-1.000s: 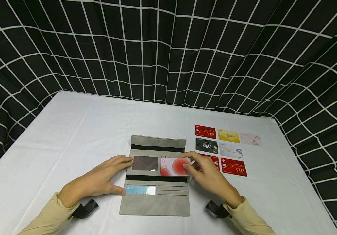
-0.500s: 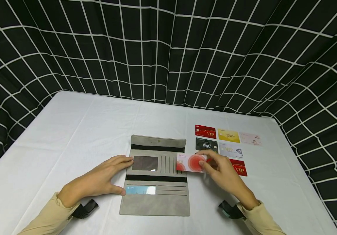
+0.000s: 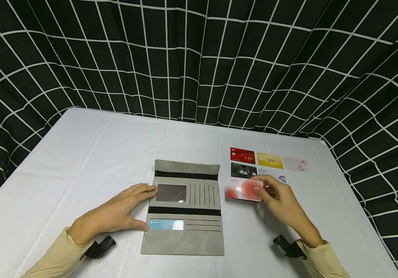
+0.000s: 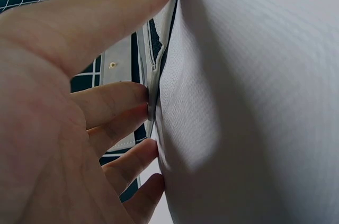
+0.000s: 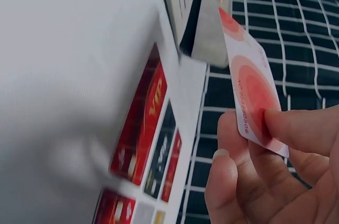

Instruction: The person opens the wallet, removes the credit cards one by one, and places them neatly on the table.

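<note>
A grey wallet [image 3: 181, 243] lies unfolded on the table, a light blue card [image 3: 160, 224] in its lower left slot. My left hand [image 3: 119, 210] rests along the wallet's left edge; in the left wrist view its fingertips touch that edge [image 4: 153, 70]. Right of the wallet, my right hand [image 3: 283, 202] pinches a pink and white card [image 3: 235, 191] with red circles, marked "april". The right wrist view shows the thumb on the face of this card [image 5: 254, 81], fingers behind, raised above the table. It hides most of the cards below it.
Laid in rows on the right are a red VIP card [image 3: 242, 155], a gold card [image 3: 270, 160], a pale pink card [image 3: 295, 164], a black VIP card [image 3: 243, 170] and a partly hidden silver card [image 3: 282, 178]. A black gridded curtain [image 3: 171, 58] hangs behind the white-covered table [image 3: 80, 154].
My right hand has carried the pink and white card rightward, from over the wallet's upper right slots to above the laid-out cards. The left hand and wallet have stayed in place.
</note>
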The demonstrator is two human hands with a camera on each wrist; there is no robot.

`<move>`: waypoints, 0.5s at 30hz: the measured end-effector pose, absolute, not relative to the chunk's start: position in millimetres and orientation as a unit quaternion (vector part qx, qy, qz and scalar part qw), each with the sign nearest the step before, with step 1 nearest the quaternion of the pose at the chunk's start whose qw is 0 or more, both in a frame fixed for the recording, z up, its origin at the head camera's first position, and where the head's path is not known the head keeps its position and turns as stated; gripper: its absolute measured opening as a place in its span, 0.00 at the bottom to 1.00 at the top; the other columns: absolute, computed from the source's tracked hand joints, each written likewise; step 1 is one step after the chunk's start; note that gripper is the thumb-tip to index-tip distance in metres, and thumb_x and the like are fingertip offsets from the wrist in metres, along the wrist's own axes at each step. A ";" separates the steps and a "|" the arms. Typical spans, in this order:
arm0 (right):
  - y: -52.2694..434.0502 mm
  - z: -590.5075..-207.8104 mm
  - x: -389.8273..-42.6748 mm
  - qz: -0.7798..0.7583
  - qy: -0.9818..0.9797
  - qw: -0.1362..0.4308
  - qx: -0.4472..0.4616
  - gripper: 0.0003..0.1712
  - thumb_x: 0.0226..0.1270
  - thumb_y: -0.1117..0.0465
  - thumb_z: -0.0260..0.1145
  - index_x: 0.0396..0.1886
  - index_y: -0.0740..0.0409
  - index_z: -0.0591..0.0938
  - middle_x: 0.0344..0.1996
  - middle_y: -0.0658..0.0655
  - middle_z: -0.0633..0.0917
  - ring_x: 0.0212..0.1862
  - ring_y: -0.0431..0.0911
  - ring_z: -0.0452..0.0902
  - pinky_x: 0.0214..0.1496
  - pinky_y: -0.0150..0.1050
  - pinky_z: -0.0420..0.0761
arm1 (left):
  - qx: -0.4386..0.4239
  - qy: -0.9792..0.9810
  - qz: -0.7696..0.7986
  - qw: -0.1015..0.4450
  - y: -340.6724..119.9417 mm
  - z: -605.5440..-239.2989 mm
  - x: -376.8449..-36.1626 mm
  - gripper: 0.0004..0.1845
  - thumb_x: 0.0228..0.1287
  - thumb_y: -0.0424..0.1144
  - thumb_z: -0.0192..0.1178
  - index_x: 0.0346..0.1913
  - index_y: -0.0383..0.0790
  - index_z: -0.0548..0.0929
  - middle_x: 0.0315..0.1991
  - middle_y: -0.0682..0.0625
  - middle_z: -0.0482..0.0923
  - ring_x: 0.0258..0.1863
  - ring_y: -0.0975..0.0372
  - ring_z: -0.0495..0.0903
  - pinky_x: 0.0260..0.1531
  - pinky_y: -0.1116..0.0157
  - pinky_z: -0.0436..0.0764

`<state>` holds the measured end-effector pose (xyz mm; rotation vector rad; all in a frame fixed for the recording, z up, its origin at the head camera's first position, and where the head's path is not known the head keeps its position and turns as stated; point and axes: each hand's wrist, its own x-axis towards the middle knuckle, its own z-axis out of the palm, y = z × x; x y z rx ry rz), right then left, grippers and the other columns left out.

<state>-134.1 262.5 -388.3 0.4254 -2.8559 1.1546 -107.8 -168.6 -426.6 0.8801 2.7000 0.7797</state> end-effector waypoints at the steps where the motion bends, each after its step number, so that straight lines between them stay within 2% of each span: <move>1: 265.1 -387.6 -134.2 0.371 -0.919 0.015 0.135 0.14 0.69 0.67 0.63 0.53 0.56 0.81 0.28 0.56 0.80 0.25 0.42 0.80 0.28 0.32 0.78 | 0.298 0.912 0.263 0.098 -168.6 -426.7 -107.9 0.49 0.48 0.57 0.73 0.70 0.34 0.70 0.73 0.43 0.66 0.73 0.45 0.62 0.70 0.41 0.63; 7: 281.6 -380.8 -135.6 0.349 -0.930 0.011 0.114 0.14 0.71 0.65 0.63 0.54 0.56 0.81 0.35 0.59 0.82 0.28 0.39 0.81 0.29 0.31 0.79 | 0.297 0.911 0.269 0.101 -169.0 -426.8 -107.9 0.49 0.48 0.58 0.72 0.71 0.34 0.69 0.73 0.43 0.65 0.73 0.44 0.61 0.70 0.41 0.63; 15: 302.5 -378.4 -138.6 0.342 -0.934 0.018 0.105 0.14 0.71 0.62 0.63 0.55 0.57 0.80 0.32 0.58 0.82 0.25 0.42 0.79 0.27 0.32 0.78 | 0.297 0.912 0.265 0.098 -168.7 -426.6 -108.0 0.49 0.48 0.59 0.72 0.70 0.34 0.70 0.73 0.43 0.66 0.73 0.44 0.62 0.70 0.41 0.63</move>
